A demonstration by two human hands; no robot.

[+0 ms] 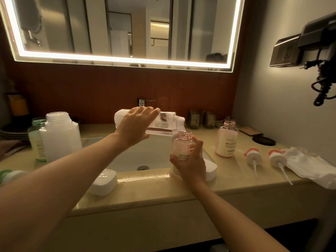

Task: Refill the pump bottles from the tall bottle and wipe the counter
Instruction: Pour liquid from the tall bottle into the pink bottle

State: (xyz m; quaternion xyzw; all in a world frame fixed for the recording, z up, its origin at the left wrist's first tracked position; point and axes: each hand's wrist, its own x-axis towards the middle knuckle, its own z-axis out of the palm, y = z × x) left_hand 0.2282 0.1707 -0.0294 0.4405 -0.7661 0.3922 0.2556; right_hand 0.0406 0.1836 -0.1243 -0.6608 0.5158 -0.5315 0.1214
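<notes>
My left hand (135, 124) grips the tall clear bottle (163, 124), tipped almost flat above the sink, its mouth over a pink pump bottle (181, 148). Liquid runs from the mouth into that open neck. My right hand (190, 160) holds the pink bottle upright at the sink's right rim. A second open pink bottle (226, 140) stands on the counter (145, 193) to the right. Two pump heads (253, 157) (277, 158) with white tubes lie beside it. A white cloth (312, 166) lies crumpled at the far right.
A large white open bottle (61, 137) and a green bottle (37, 140) stand at the left. A green pump head (11, 175) lies at the left edge. White soap-like blocks (104, 182) (211, 169) sit on the sink (143, 157) rim. Faucet (141, 101) behind; hair dryer (320, 57) on right wall.
</notes>
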